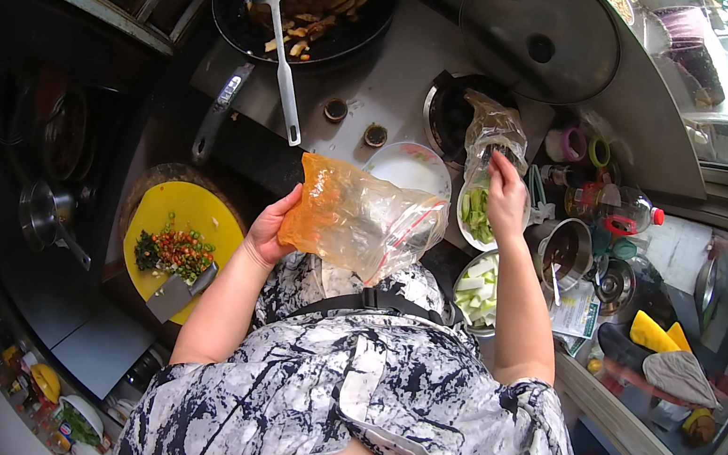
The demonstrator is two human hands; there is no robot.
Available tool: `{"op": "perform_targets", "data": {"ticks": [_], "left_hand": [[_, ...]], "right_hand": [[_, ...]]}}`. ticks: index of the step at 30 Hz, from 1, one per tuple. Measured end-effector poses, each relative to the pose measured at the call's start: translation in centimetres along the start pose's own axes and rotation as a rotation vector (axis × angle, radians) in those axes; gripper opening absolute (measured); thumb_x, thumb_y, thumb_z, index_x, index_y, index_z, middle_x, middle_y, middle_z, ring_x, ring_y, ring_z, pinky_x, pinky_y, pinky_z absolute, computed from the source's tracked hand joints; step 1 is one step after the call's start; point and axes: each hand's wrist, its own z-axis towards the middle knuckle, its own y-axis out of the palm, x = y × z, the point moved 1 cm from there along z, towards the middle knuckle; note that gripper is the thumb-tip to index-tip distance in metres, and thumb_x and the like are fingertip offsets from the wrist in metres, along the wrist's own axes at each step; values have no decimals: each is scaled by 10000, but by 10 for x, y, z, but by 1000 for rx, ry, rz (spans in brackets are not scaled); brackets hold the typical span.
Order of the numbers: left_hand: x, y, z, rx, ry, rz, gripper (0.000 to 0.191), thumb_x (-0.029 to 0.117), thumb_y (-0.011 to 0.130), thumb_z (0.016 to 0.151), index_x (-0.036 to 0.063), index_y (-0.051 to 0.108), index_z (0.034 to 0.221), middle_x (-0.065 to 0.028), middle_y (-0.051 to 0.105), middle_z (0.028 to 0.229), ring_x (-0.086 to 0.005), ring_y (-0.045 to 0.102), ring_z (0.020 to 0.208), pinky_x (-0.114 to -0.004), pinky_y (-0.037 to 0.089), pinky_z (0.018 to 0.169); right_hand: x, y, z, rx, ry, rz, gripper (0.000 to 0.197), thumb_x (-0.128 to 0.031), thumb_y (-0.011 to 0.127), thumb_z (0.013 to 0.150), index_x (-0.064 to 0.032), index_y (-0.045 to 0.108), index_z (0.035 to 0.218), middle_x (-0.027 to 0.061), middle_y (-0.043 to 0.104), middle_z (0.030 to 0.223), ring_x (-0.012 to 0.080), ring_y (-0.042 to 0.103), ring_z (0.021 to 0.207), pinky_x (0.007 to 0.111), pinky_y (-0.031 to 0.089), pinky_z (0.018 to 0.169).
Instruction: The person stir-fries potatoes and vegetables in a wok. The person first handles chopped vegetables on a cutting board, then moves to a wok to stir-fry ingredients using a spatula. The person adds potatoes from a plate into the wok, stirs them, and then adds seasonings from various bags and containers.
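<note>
My left hand point(273, 226) grips the orange-stained bottom end of a clear plastic zip bag point(365, 217). The bag lies sideways in front of my waist, its red-lined zip end pointing right. At the lower edge of a crumpled clear plastic bag point(495, 123), my right hand point(508, 194) has its fingers close together; whether they pinch the film is unclear. That crumpled bag lies partly over a dark burner point(449, 119). Just below the right fingers is a white dish of cut green vegetables point(476, 217). A white plate with a floral rim point(410, 163) lies behind the zip bag.
A wok point(302, 10) with browned food and a slotted spatula point(282, 64) stands back left. A glass lid point(540, 37) leans behind the burner. Left, a yellow cutting board point(194, 215) carries chopped vegetables and a cleaver point(175, 294). A steel pot point(566, 252) stands right.
</note>
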Motion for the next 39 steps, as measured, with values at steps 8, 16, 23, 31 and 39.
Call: {"op": "perform_targets", "data": {"ticks": [8, 16, 23, 31, 39], "left_hand": [[-9, 6, 3, 43, 15, 88, 466, 343, 418, 1028, 11, 463, 1351, -170, 557, 1320, -306, 566, 1192, -458, 442, 1033], [-13, 4, 0, 48, 45, 39, 463, 336, 421, 1027, 12, 454, 1355, -175, 552, 1321, -310, 569, 1191, -461, 464, 1015], [-15, 11, 3, 42, 34, 32, 458, 325, 424, 1027, 10, 451, 1359, -174, 550, 1324, -302, 563, 1198, -459, 451, 1031], [-20, 13, -2, 61, 49, 95, 452, 318, 427, 1027, 11, 452, 1358, -172, 551, 1321, -296, 562, 1200, -447, 450, 1035], [-21, 12, -6, 58, 61, 106, 439, 305, 433, 1026, 19, 456, 1358, -164, 556, 1320, -285, 565, 1199, -434, 448, 1038]], "right_hand": [[50, 49, 68, 28, 183, -286, 644, -112, 551, 880, -120, 315, 1479, 236, 656, 1076, 384, 625, 1013, 435, 480, 881], [63, 58, 90, -130, 405, 132, 637, -95, 582, 904, -190, 339, 1485, 66, 666, 825, 184, 611, 711, 336, 481, 671], [77, 72, 105, -5, -5, -9, 584, -91, 573, 917, -184, 378, 1460, 50, 606, 730, 180, 558, 644, 338, 465, 650], [56, 70, 119, -234, -41, -333, 759, -130, 646, 797, -104, 310, 1476, 200, 607, 965, 350, 594, 911, 404, 472, 842], [69, 84, 146, -213, -143, -408, 417, -242, 570, 899, -42, 532, 1262, 272, 610, 1159, 408, 566, 1126, 421, 442, 955]]}}
